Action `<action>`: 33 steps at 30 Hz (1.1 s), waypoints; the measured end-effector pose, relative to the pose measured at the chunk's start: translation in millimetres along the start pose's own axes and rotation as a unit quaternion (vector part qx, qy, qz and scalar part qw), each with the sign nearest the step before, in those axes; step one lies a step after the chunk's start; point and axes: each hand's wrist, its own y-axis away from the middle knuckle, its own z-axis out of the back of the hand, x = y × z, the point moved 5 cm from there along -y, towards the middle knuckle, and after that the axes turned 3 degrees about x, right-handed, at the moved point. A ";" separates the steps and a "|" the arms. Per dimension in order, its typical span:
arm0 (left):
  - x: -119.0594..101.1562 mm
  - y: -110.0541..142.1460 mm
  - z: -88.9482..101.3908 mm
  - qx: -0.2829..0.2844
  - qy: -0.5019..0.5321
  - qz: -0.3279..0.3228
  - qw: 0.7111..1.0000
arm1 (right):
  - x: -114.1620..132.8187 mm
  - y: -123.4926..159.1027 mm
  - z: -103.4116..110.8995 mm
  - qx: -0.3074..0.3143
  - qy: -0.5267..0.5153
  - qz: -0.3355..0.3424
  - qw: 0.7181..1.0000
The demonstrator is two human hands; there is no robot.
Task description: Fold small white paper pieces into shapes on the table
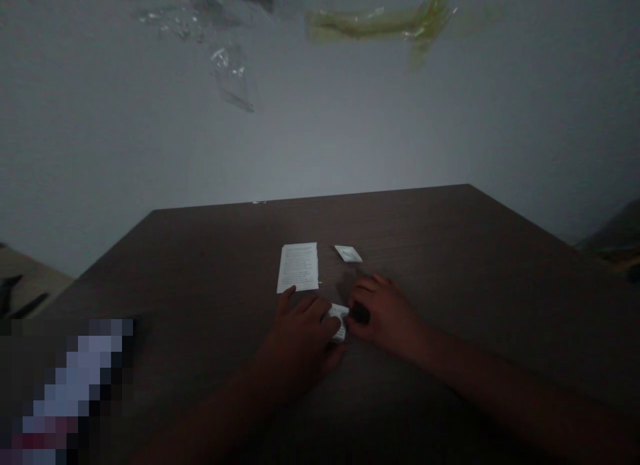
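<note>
My left hand [305,332] lies over a small white piece of printed paper [340,310], its fingers bent onto it and the thumb along the near side. Much of that paper is hidden under the fingers. Close against the paper's right edge is my right hand [383,312], with curled fingers and a dark patch between fingers and thumb; whether this is an object or shadow I cannot make out. A flat printed sheet [299,265] rests just beyond my left hand. Farther right, past my right fingertips, lies a small folded white paper [349,254].
The brown tabletop [210,278] meets a pale wall [320,132] at its far edge. Clear tape [233,72] and yellowish tape [370,25] cling to the wall. At the lower left is a blurred-out, pixelated light object [75,378].
</note>
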 end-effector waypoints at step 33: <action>7.4 4.8 11.3 -0.103 0.146 -0.031 0.983 | 16.7 13.7 14.8 -0.030 -0.091 0.154 0.983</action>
